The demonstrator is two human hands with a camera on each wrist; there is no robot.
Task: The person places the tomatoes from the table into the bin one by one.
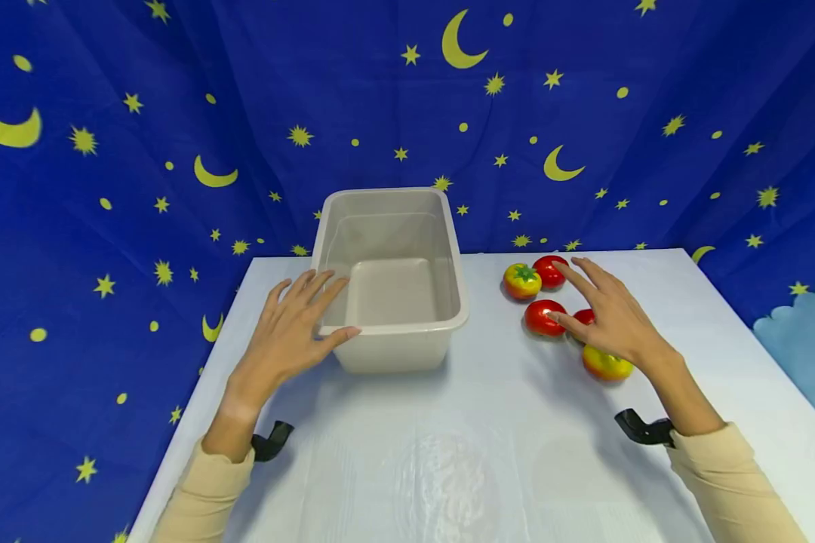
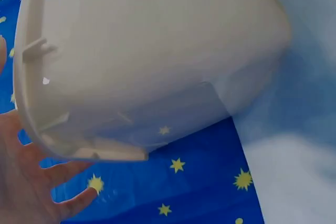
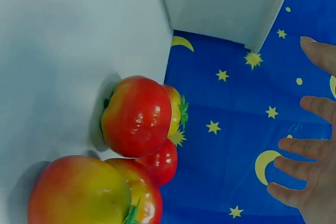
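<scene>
A grey plastic bin (image 1: 394, 329) stands on the white table at centre-left, its inside bare. My left hand (image 1: 288, 332) is at the bin's near left corner, fingers spread over the rim. In the left wrist view the bin's outer wall (image 2: 147, 51) fills the frame, with the hand (image 2: 31, 177) beside its rim. My right hand (image 1: 614, 313) hovers over several toy tomatoes on the right, fingers spread, holding nothing. Among them are a red tomato (image 1: 545, 318), a yellow-red one (image 1: 521, 281) with a green stem, and a yellow one (image 1: 606, 363) partly beneath the hand.
The white table (image 1: 489, 452) ends at the back against a blue curtain (image 1: 380, 90) printed with yellow moons and stars. A black wrist mount (image 1: 641, 428) sits below the right hand, another (image 1: 272, 441) below the left. A light blue cloud shape (image 1: 804, 347) shows at far right.
</scene>
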